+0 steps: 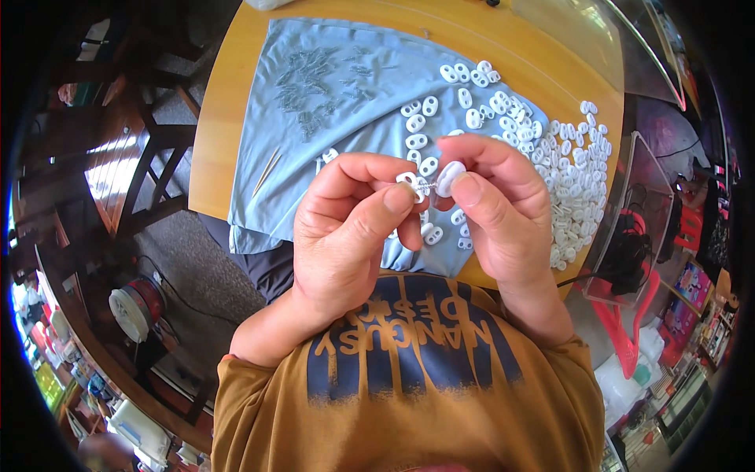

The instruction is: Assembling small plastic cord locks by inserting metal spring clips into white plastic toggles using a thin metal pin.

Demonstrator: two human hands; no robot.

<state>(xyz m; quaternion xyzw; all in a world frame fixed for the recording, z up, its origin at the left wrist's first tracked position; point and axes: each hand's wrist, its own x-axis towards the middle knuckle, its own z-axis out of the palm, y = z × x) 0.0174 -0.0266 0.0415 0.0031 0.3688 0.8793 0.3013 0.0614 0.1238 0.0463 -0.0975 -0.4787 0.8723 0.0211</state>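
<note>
My left hand (354, 220) pinches a small white plastic piece with holes (406, 179) between thumb and fingertips. Facing it, my right hand (503, 204) grips a white oval plastic piece (450, 179), seen partly edge-on. A thin coil spring (427, 186) bridges the short gap between the two pieces. Both hands are raised over a light blue cloth (259, 141). Beyond them, several white two-hole ovals (415, 123) lie spread on the cloth. A heap of small metal springs (307, 86) rests at its upper left.
A large pile of white plastic pieces (578, 185) covers the right side of the yellow wooden table (216, 149). Two thin sticks (267, 171) lie on the cloth's left part. A red-and-white round object (134, 308) stands on the floor at left, with dark wooden furniture (134, 149) behind.
</note>
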